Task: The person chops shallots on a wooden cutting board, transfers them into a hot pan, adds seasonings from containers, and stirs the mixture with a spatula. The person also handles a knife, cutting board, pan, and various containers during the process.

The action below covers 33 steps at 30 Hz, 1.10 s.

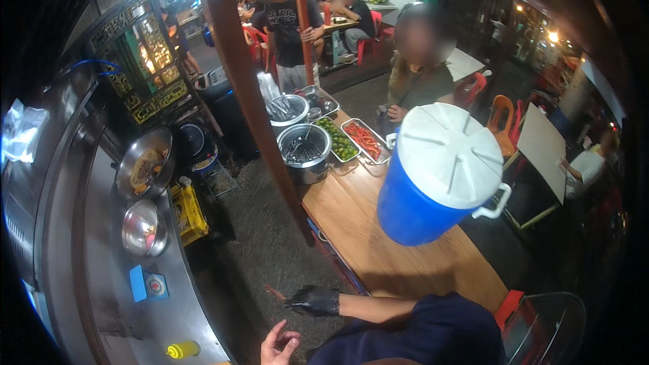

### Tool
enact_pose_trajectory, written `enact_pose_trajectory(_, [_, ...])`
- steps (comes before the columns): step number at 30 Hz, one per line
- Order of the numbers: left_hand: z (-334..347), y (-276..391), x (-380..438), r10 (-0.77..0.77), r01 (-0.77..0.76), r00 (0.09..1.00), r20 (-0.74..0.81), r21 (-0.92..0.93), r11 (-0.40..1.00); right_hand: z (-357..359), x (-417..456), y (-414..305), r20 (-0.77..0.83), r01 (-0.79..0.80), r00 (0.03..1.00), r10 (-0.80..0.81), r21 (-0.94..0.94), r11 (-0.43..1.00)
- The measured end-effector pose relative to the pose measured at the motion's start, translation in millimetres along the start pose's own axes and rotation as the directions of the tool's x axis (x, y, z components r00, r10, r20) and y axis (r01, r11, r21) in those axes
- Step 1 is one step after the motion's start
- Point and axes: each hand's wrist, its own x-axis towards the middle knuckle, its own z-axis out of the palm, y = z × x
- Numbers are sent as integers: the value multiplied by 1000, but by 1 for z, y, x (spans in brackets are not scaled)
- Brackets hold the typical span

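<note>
My right hand (313, 301), in a black glove, reaches leftward from a dark blue sleeve. Its fingers are closed on a thin reddish-brown stick-like thing (275, 292), whose free end points up and left over the dark floor. Just below, at the bottom edge, is my bare left hand (279, 343), fingers apart and nothing seen in it. Left of both hands a yellow squeeze bottle (183, 350) lies on the steel counter (147, 319). Farther up the counter are a blue dial scale (155, 285), a steel bowl (144, 228) and a large wok (144, 165) with food in it.
A wooden table (350, 218) on the right bears a blue drum (421, 208) with a white lid, trays of green citrus (337, 139) and red chillies (362, 139), and metal pots (304, 147). A brown post (253, 101) rises beside it. Two people stand beyond; a yellow crate (190, 213) is near the counter.
</note>
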Motion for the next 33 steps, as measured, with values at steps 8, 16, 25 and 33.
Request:
enact_pose_trajectory(8, [-8, -8, -24, 130, -129, 988, 79, -20, 991, 27, 35, -53, 147, -75, 986, 82, -53, 996])
enact_pose_trajectory(16, [-13, -17, -40, 77, -78, 997, -21, -52, 996, 45, 51, -65, 217, 46, 976, -15, -139, 989])
enact_pose_trajectory(25, [-43, -57, -28, -79, -1, 964, -255, -299, 954, 54, 69, -73, 119, -11, 992, 41, -245, 970])
enact_pose_trajectory(33, [-78, -64, -17, -149, -165, 877, -458, -576, 800, 49, 78, -21, 250, 82, 967, -48, -131, 988])
